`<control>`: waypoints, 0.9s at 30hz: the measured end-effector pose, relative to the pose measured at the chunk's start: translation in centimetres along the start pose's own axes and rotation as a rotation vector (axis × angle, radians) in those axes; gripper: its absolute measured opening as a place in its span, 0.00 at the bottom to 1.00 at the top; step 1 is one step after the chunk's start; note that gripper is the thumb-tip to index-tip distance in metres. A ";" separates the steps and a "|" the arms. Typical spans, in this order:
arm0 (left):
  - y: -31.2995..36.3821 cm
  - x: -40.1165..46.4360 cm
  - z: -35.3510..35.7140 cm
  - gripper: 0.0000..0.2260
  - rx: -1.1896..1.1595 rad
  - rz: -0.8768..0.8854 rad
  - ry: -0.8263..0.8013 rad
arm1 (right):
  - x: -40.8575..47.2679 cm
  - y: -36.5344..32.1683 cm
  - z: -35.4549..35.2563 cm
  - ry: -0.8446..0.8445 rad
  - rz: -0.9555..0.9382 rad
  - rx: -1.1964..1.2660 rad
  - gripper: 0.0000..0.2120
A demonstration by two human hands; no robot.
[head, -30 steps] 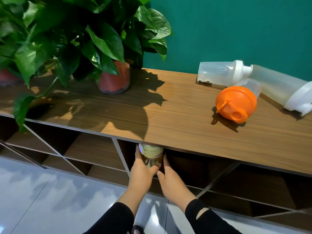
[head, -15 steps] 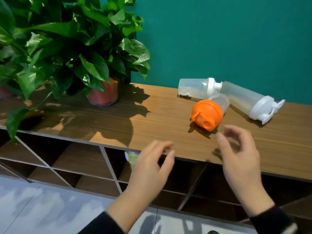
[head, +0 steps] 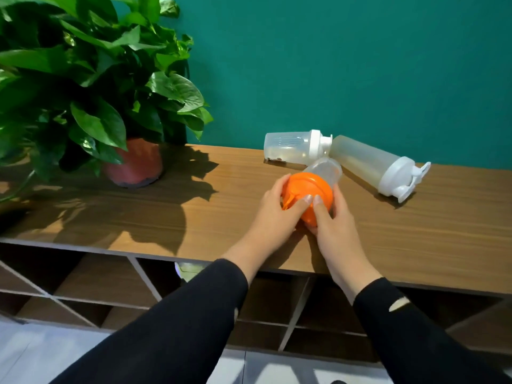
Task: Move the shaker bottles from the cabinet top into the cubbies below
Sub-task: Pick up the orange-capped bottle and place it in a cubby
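Note:
A clear shaker bottle with an orange lid (head: pixel 310 187) lies on its side on the wooden cabinet top (head: pixel 194 217). My left hand (head: pixel 277 212) and my right hand (head: pixel 332 220) both grip its lid end, thumbs meeting on the lid. Behind it lie two more shakers with white lids: a short one (head: pixel 293 148) and a longer frosted one (head: pixel 374 164). A bottle with a pale green band (head: pixel 188 268) sits in a cubby just under the cabinet edge, mostly hidden by my left sleeve.
A leafy plant in a red pot (head: pixel 135 164) stands on the left of the cabinet top, its leaves overhanging. Open cubbies with slanted dividers (head: pixel 144 278) run below. A teal wall rises behind; pale floor tiles lie at the bottom.
Both hands left the bottle in the cubby, rose over the cabinet edge and closed on the orange-lidded shaker. The view tilted up.

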State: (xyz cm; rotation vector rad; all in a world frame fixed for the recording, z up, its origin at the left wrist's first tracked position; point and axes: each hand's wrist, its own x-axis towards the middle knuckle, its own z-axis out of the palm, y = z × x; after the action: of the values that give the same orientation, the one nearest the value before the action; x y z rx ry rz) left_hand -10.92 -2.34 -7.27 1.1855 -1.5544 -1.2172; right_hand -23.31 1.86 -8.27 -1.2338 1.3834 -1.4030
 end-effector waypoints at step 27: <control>0.7 -22.7 -8.9 0.33 0.016 -0.323 -0.048 | -19.4 3.0 3.1 -0.344 -0.191 -0.588 0.56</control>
State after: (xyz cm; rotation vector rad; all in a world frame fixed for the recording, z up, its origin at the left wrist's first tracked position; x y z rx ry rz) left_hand 2.62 17.97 -5.83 1.4682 -1.4463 -1.4504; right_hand -16.53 19.77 -13.52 -1.9258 1.5052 -0.8542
